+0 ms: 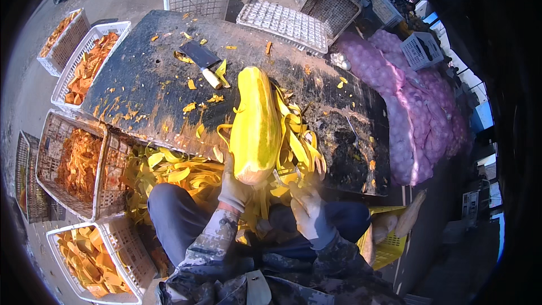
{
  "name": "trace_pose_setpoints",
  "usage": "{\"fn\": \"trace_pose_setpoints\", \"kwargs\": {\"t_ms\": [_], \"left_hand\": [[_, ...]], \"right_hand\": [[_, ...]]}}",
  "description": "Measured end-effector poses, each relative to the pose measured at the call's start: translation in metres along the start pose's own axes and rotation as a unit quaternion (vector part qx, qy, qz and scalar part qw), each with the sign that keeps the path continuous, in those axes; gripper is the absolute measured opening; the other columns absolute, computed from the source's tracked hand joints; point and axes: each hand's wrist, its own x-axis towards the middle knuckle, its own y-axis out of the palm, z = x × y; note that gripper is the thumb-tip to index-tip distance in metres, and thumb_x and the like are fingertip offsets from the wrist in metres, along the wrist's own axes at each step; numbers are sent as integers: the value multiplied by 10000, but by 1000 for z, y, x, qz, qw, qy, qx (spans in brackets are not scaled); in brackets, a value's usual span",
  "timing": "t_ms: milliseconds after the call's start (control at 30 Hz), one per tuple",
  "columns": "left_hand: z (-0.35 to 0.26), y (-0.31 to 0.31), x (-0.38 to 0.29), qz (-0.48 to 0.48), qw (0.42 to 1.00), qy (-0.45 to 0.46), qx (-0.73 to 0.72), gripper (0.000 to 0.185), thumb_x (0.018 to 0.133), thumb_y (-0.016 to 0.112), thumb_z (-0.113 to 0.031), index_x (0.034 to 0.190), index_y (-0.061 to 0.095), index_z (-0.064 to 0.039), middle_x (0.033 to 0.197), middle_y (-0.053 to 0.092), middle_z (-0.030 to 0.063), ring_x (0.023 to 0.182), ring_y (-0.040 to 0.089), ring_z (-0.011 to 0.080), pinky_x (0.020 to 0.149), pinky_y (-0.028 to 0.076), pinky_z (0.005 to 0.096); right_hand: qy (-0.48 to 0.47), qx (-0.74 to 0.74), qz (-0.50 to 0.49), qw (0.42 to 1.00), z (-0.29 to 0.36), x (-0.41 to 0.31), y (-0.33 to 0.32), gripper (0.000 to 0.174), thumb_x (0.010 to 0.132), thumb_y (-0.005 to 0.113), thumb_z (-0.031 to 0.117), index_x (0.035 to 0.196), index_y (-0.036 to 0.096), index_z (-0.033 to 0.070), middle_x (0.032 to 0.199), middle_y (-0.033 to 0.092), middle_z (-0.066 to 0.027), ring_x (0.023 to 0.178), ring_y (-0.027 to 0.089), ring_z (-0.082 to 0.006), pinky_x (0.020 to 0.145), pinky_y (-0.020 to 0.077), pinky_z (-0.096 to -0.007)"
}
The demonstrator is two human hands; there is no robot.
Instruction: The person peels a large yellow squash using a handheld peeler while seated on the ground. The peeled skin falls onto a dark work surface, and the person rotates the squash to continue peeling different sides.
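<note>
A long squash (256, 131), mostly peeled to bright yellow, lies on a dark, worn board (139, 63) with its near end over the edge. My left hand (233, 186), in a pale glove, grips that near end from the left and below. My right hand (307, 209), also gloved, is closed around a peeler (288, 176), whose metal head shows just right of the squash; part of the handle is hidden by the fingers. Yellow peel strips (296, 135) lie along the squash's right side. A cleaver (201, 57) with a pale handle rests farther back on the board.
Peelings (182, 171) heap below the board's near edge. White crates of orange squash pieces (91, 67) (87, 258) and a crate of stringy pulp (82, 169) line the left. Purple net sacks (402, 101) border the right, above a yellow crate (391, 245) of unpeeled squash.
</note>
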Motion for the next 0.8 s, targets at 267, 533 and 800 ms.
{"fn": "trace_pose_setpoints", "kwargs": {"t_ms": [267,533,800], "left_hand": [[-3,-4,1,-12,999,25,44,741,910,465,-668,1426,443,-137,1381,538,146,1146,613,349,626,624,497],[0,-1,1,23,999,20,-40,730,922,485,-629,1430,437,-107,1389,533,147,1138,618,357,626,626,498],[6,8,-4,28,998,60,-5,680,961,477,-576,1424,447,-79,1394,533,129,1227,555,323,1019,469,498]], "right_hand": [[130,-59,18,990,-23,234,1,396,891,591,260,1228,657,63,1058,666,-270,981,660,-375,859,516,-418],[113,-134,28,984,-33,251,35,382,889,583,256,1243,654,132,963,687,-244,929,666,-386,832,525,-443],[-49,-96,-63,992,2,78,33,394,896,586,155,1281,613,73,940,612,-225,854,619,-389,752,506,-451]]}}
